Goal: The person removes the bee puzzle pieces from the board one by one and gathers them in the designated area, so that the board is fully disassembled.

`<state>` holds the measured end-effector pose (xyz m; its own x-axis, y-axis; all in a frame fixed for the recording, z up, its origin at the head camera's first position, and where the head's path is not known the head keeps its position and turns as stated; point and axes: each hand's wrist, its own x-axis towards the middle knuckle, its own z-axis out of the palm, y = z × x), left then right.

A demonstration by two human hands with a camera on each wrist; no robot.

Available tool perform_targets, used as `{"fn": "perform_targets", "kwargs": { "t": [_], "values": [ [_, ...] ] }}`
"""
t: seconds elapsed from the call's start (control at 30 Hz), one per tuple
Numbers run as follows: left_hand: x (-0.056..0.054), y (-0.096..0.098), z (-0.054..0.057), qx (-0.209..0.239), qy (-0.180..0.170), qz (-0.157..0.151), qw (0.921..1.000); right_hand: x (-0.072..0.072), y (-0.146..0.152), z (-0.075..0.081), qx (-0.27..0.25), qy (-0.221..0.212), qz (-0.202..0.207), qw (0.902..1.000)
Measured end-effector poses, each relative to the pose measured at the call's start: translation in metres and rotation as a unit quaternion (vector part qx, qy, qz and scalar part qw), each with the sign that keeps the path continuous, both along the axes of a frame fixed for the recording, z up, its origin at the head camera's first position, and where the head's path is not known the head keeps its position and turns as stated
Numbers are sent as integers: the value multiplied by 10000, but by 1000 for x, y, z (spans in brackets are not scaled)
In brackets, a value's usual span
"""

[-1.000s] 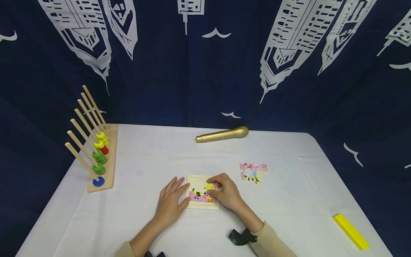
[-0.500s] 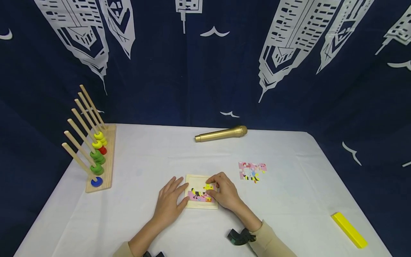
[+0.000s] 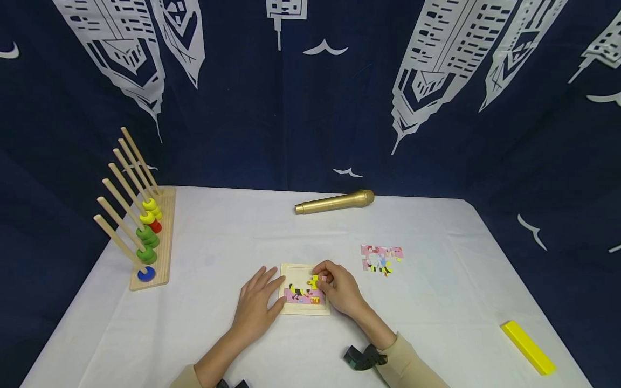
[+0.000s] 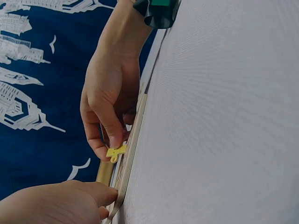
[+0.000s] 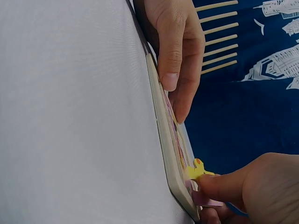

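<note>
In the head view a light wooden puzzle tray [image 3: 305, 311] lies at the front middle of the table, its lower part filled with pink printed pieces. My right hand [image 3: 341, 289] pinches a puzzle piece [image 3: 314, 282] with a yellow figure on it, over the tray's right side. The right wrist view shows this yellow piece [image 5: 198, 171] tilted up from the tray, between thumb and fingers. With fingers spread and fairly straight, my left hand [image 3: 257, 304] touches the tray's left edge with thumb and index finger.
Several joined or adjacent pink puzzle pieces [image 3: 380, 258] lie right of the tray. A gold microphone [image 3: 335, 202] lies at the table's back. On the left stands a wooden peg abacus [image 3: 167, 237] with coloured rings; a yellow block [image 3: 528, 347] lies at the right.
The yellow puzzle piece has turned and tilted slightly in my right fingers, and the thumb has shifted a little up and right. My left hand stays at the tray's edge.
</note>
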<state>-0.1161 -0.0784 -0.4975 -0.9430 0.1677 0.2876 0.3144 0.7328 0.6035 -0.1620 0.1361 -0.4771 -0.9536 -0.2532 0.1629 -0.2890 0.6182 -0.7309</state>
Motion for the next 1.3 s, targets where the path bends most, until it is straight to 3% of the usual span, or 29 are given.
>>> {"fn": "perform_targets", "kwargs": {
  "t": [0.3, 0.7, 1.03, 1.3],
  "values": [
    [0, 0, 1, -16, 29, 10, 10000, 1, 0, 2, -253, -123, -52, 9996],
    [0, 1, 2, -41, -37, 14, 10000, 0, 2, 2, -235, 137, 311, 9991],
    [0, 1, 2, -49, -13, 18, 10000, -1, 4, 1, -679, -258, 561, 9958],
    [0, 1, 2, -56, -18, 25, 10000, 1, 4, 4, -679, -412, 538, 9954]
  ]
}}
